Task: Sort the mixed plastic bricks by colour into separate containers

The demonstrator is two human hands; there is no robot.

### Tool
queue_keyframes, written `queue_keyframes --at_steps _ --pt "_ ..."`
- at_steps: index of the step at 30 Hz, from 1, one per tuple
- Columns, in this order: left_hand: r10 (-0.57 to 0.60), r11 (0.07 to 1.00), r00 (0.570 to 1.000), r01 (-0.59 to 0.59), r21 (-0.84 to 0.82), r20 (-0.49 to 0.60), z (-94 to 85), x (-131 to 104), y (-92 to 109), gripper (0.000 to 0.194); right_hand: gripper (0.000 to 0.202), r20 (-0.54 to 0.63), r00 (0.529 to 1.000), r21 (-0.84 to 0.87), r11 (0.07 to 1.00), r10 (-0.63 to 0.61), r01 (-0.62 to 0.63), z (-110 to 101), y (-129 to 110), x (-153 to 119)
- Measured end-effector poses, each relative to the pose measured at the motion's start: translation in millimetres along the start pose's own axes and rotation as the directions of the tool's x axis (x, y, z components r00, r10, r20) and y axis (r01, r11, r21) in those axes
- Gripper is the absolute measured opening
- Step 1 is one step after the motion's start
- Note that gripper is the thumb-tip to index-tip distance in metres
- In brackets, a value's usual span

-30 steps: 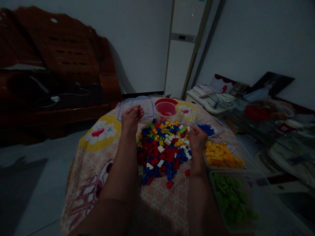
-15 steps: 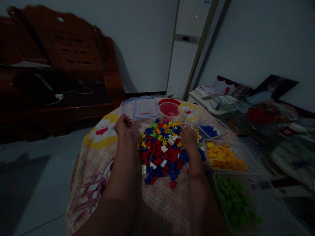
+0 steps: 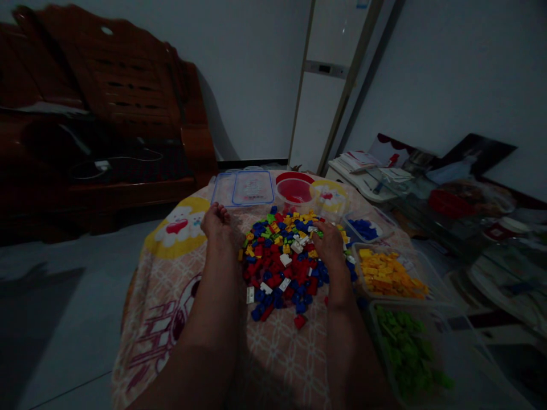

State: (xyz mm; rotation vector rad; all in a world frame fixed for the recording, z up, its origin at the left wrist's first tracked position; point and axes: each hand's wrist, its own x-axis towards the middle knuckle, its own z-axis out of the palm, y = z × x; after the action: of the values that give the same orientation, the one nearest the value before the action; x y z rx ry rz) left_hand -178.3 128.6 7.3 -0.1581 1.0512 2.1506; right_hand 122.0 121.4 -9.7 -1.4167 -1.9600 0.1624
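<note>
A loose heap of toy building bricks in red, blue, yellow, green and white lies on the cloth-covered table. My right hand is at the heap's right side, thumb and fingers closing round a small green building brick. My left hand hovers left of the heap with its palm turned up and fingers curled. What it holds, if anything, is hidden.
Along the right stand clear boxes with blue bricks, yellow bricks and green bricks. A red round tub and a blue-rimmed lid are at the back. A wooden bench stands far left.
The fingers of my right hand have drawn in, and a green brick now shows at them. My left hand has shifted very slightly, its fingers still curled.
</note>
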Motion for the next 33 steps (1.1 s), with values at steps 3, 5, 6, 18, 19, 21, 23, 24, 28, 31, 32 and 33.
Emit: queue_keyframes --at_steps 3,5,6,18,19,21,23,24,28,31,32,33 --pt "0.010 0.999 1.000 -0.011 0.053 0.025 -0.1 1 -1 0.015 0.039 0.024 1.000 0.029 0.999 -0.020 0.019 2 -1 1" --pt "0.005 0.999 1.000 -0.005 0.050 0.004 0.7 -1 -1 0.014 0.039 0.025 0.999 0.051 0.999 -0.022 0.020 2 -3 1" --pt "-0.001 0.999 1.000 0.002 0.039 -0.009 1.3 -2 -1 0.014 0.037 0.024 0.999 0.054 0.998 -0.022 0.021 1 -3 1" --pt "-0.010 1.000 1.000 0.011 0.023 -0.011 5.9 -9 -1 0.015 0.016 0.058 0.998 0.009 0.999 -0.039 0.039 -3 -7 2" --pt "-0.010 1.000 1.000 0.010 0.021 -0.011 6.3 -10 -1 0.015 0.016 0.060 0.997 0.014 0.999 -0.043 0.042 -3 -6 2" --pt "-0.009 1.000 1.000 0.009 0.014 -0.016 6.7 -10 -2 0.015 0.020 0.076 0.996 0.013 0.999 -0.046 0.045 -1 -6 1" --pt "-0.002 1.000 1.000 0.003 0.029 -0.011 7.1 -11 -2 0.015 0.020 0.100 0.994 -0.006 0.999 -0.047 0.047 0 -5 0" --pt "0.003 0.999 1.000 -0.002 0.041 -0.006 7.3 -11 -3 0.014 0.019 0.111 0.993 -0.018 0.999 -0.048 0.051 1 -5 0" --pt "0.001 0.999 1.000 -0.001 0.036 -0.016 8.9 -15 -3 0.016 0.014 0.127 0.989 -0.046 0.996 -0.074 0.081 1 -7 0" --pt "-0.024 1.000 0.999 0.024 -0.002 -0.022 10.0 -17 -2 0.018 0.012 0.132 0.988 -0.046 0.995 -0.082 0.088 0 -10 0" --pt "-0.026 1.000 0.999 0.026 -0.004 -0.018 10.1 -17 -2 0.018 0.012 0.132 0.988 -0.043 0.995 -0.081 0.088 0 -11 0" --pt "-0.024 1.000 1.000 0.024 0.002 -0.014 10.0 -17 -2 0.019 0.012 0.130 0.988 -0.035 0.996 -0.082 0.087 -1 -11 0"
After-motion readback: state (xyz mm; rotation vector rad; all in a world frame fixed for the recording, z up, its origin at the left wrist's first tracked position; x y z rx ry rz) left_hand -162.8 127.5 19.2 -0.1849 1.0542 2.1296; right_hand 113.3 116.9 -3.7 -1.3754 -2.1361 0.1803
